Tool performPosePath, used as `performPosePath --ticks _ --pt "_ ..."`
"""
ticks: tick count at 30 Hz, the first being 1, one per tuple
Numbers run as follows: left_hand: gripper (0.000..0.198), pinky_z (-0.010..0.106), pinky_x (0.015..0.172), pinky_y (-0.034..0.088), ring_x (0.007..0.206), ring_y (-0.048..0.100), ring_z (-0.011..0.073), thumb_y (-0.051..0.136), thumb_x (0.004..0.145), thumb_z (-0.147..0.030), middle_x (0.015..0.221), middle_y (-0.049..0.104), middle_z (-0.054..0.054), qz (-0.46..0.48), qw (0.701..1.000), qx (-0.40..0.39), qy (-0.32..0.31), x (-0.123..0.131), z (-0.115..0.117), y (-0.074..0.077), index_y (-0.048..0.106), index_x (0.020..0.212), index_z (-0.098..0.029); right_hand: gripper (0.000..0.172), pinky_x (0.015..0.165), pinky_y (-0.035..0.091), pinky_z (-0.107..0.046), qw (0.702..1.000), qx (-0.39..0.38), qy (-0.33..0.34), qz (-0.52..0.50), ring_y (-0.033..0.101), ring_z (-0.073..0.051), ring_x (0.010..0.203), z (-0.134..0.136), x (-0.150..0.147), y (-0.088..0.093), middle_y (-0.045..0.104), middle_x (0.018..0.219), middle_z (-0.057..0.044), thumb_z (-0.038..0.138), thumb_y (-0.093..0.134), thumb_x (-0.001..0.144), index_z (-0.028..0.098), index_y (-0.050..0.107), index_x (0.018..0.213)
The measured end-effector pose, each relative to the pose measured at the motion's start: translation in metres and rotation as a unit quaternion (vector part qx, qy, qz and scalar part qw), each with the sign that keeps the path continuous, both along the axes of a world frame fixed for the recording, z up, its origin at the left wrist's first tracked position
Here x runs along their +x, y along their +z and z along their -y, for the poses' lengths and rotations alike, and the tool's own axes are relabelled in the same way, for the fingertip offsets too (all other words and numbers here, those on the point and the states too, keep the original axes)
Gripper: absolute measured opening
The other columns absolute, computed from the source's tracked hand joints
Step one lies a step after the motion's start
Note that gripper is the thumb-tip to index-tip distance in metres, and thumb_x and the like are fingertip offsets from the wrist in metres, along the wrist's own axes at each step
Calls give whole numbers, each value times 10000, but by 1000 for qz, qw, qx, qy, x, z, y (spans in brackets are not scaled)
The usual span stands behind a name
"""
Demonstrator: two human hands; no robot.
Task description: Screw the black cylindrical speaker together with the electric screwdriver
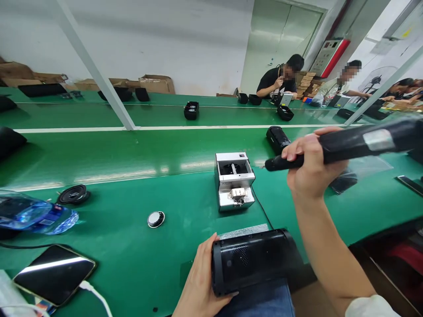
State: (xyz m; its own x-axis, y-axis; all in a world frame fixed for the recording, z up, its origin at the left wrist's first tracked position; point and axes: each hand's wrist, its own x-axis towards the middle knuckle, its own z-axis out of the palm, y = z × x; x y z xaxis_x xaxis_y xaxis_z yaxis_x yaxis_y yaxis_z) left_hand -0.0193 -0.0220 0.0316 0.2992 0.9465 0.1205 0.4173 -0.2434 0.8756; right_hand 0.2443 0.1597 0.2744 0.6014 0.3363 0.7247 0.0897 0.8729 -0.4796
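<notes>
In the head view, the left hand [201,281] clasps a black speaker shell [253,259] lying on its side at the bench's [132,246] near edge, fingers wrapped round its end. The right hand [309,165] grips a screwdriver [343,143] raised above, its tip near the screw feeder [234,180]; no screw shows on it yet. Loose speaker cones [73,194], a phone [54,273] and a bottle [36,215] lie left, well apart, blocking nothing.

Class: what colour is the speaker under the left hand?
Black speaker, left hand; head view.
</notes>
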Motion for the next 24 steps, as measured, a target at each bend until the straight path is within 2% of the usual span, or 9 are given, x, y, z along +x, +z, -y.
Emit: performPosePath --ticks 2,5,9,12,15,19,24 --pt "1393 720 1320 516 1624 549 468 947 701 -32 1749 509 154 0 1000 -3 -3 0 -1 -1 204 1810 -432 224 456 455 -295 999 -19 24 13 475 -126 434 8 -2 0 529 572 109 167 778 795 259 662 964" --pt "1422 723 1308 527 1626 548 473 971 696 -59 1754 512 147 -12 1000 -2 -12 -1 -3 -3 183 1815 -446 269 397 396 -284 998 41 44 14 420 -118 416 36 -1 8 508 582 103 114 800 792 249 740 1017" --pt "1438 716 1308 531 1638 539 482 992 702 -97 1766 506 154 -23 1000 1 -15 -2 -5 -4 157 1822 -436 242 395 453 -299 990 -59 100 78 492 -129 408 59 -17 8 571 618 96 143 877 860 268 718 991" --pt "1443 726 1314 520 1652 524 479 992 705 -89 1775 495 154 -25 1000 -1 -16 -1 -5 -3 143 1817 -443 223 439 507 -298 981 -104 119 112 561 -133 428 52 -34 -4 594 636 92 163 866 918 259 666 943" --pt "1419 723 1321 512 1661 512 476 997 701 -91 1773 497 151 -17 1000 -6 -11 0 -5 -2 183 1813 -434 201 447 502 -296 978 -127 114 122 561 -137 422 38 -43 -13 568 589 95 173 832 929 248 646 911" --pt "1370 720 1325 504 1649 520 475 1003 718 -114 1758 507 161 -6 1000 -16 -11 0 -5 0 233 1811 -411 186 440 496 -276 973 -177 96 113 540 -122 406 25 -46 -15 530 562 121 188 814 872 247 651 939" --pt "1402 735 1331 485 1650 512 478 993 716 -90 1753 499 161 -12 1000 -15 -16 0 -5 2 185 1813 -419 190 411 483 -271 975 -185 90 87 524 -109 409 20 -48 -14 547 590 117 213 819 822 249 654 911"
